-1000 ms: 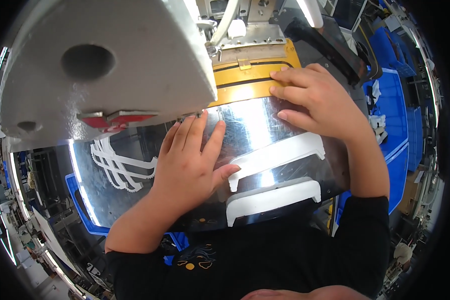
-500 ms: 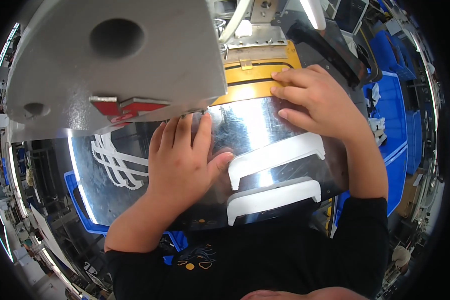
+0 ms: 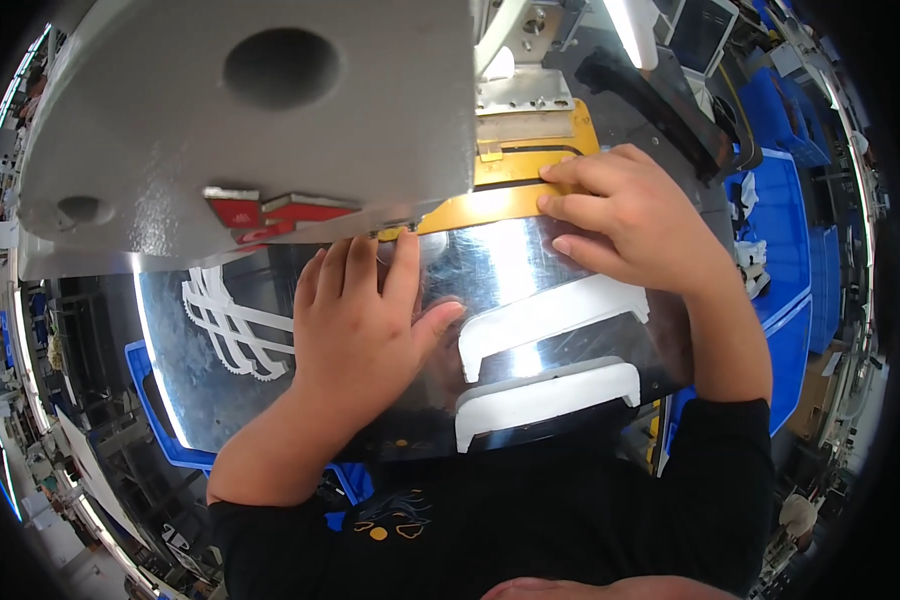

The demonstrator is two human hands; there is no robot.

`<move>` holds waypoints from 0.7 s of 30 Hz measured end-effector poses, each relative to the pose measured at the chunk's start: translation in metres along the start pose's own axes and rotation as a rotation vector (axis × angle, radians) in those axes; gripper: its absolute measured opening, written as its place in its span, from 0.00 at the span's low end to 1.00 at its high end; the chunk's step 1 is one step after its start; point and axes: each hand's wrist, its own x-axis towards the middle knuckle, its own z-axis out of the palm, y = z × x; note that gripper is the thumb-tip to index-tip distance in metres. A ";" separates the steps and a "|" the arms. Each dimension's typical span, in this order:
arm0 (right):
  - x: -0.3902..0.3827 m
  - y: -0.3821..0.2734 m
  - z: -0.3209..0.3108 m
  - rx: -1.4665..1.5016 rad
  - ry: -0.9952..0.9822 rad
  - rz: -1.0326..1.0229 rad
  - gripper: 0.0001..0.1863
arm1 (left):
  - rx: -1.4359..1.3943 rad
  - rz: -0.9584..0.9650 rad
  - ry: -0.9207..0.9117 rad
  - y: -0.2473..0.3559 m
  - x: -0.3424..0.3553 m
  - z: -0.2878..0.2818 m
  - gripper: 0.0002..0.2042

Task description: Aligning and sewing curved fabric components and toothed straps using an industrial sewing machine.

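My left hand (image 3: 355, 330) lies palm down on the polished steel table (image 3: 180, 390), fingers apart and flat, their tips at the lower edge of a big grey machine head (image 3: 150, 130), partly hidden there. My right hand (image 3: 620, 215) rests with spread fingers on the yellow slotted plate (image 3: 500, 205), index and middle fingertips touching it, thumb over the steel. Two white shaped pieces (image 3: 550, 400) lie one behind the other between and below my hands. Several toothed white strips (image 3: 235, 330) lie overlapping left of my left hand.
Blue bins (image 3: 775, 240) with white scraps stand at the right; another blue bin (image 3: 160, 440) shows under the table's left side. A metal bracket (image 3: 525, 90), a white lamp (image 3: 630, 30) and a dark arm (image 3: 660, 115) are at the back. Racks and cluttered equipment line both edges.
The grey machine head appears farther right and higher in view. My left hand has shifted slightly left; my right hand stays on the yellow plate, both now a little lower in view.
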 end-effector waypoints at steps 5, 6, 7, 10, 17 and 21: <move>0.000 -0.005 0.004 -0.019 -0.006 -0.009 0.17 | -0.005 -0.031 -0.048 0.000 0.002 -0.007 0.35; 0.001 -0.005 0.005 -0.017 -0.001 -0.011 0.17 | 0.001 -0.031 -0.048 0.001 0.002 -0.010 0.35; 0.001 -0.004 0.006 -0.009 0.010 -0.032 0.17 | 0.028 -0.035 -0.078 0.002 0.001 -0.014 0.35; 0.001 -0.003 0.008 -0.007 0.019 -0.052 0.17 | 0.051 -0.032 -0.119 -0.001 0.000 -0.018 0.36; -0.001 -0.001 0.010 -0.002 0.030 -0.036 0.17 | -0.030 -0.062 -0.046 -0.017 -0.004 -0.005 0.37; 0.001 -0.001 0.014 0.017 0.040 -0.036 0.18 | -0.124 -0.020 -0.050 -0.032 -0.002 -0.004 0.37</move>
